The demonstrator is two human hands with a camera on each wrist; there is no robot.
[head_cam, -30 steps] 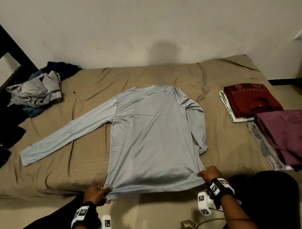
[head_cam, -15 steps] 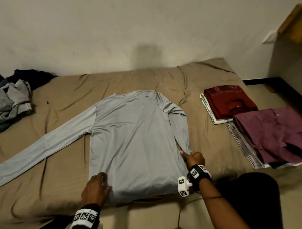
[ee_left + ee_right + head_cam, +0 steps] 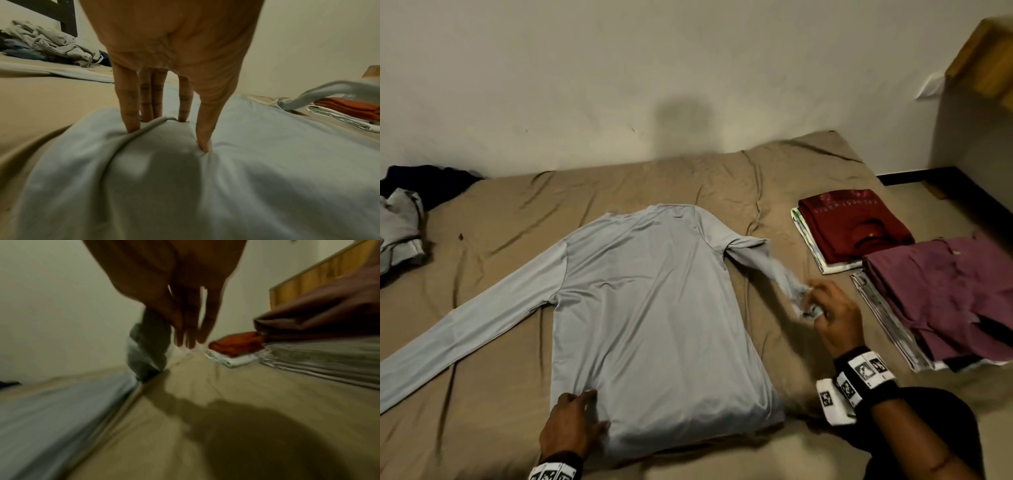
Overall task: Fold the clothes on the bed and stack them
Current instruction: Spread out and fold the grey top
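Observation:
A pale grey-blue long-sleeved shirt (image 3: pixel 654 308) lies flat on the tan bed (image 3: pixel 500 212), its left sleeve stretched out to the near left. My left hand (image 3: pixel 575 425) presses with straight fingers (image 3: pixel 131 116) on the shirt's near left hem (image 3: pixel 185 178). My right hand (image 3: pixel 832 311) pinches the cuff of the right sleeve (image 3: pixel 767 263) and holds it lifted off the bed, to the right of the shirt body. In the blurred right wrist view the sleeve (image 3: pixel 148 345) hangs from the hand.
Two folded stacks sit on the bed's right side: a dark red top (image 3: pixel 856 222) on white cloth, and a purple garment (image 3: pixel 941 294) nearer me. A heap of unfolded grey and dark clothes (image 3: pixel 400 222) lies at the far left. A wall runs behind the bed.
My right hand left the shirt's near right hem, took the right sleeve's cuff and pulled it outward to the right. My left hand shifted from gripping the hem corner to pressing flat on it.

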